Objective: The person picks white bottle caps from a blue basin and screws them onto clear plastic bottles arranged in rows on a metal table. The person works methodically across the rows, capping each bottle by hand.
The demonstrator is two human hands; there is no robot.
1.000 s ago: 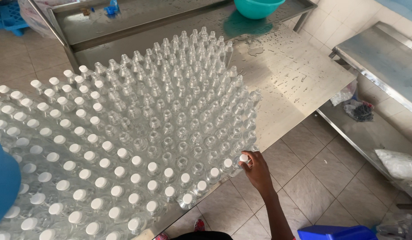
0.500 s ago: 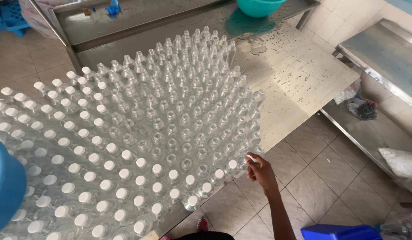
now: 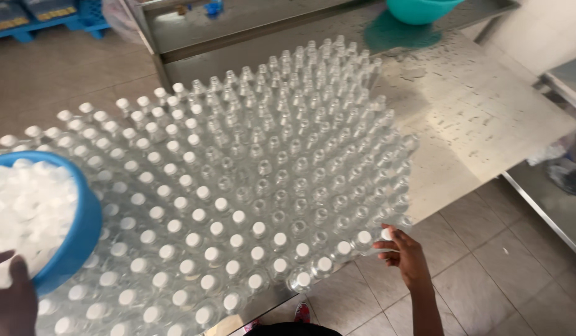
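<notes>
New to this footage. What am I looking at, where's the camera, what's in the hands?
There is no machine here: a person works bare-handed, and the single picture comes from a camera on their head, looking down. A steel table is packed with rows of small clear bottles; the nearer ones have white caps, the farther ones are open. The right hand touches a capped bottle at the table's edge. The left hand holds a blue bowl full of loose white caps. A teal basin sits at the far end.

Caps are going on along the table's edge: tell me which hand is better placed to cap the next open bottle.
Probably right: the right hand is at the edge bottles; the left hand is at the blue bowl of caps.
</notes>
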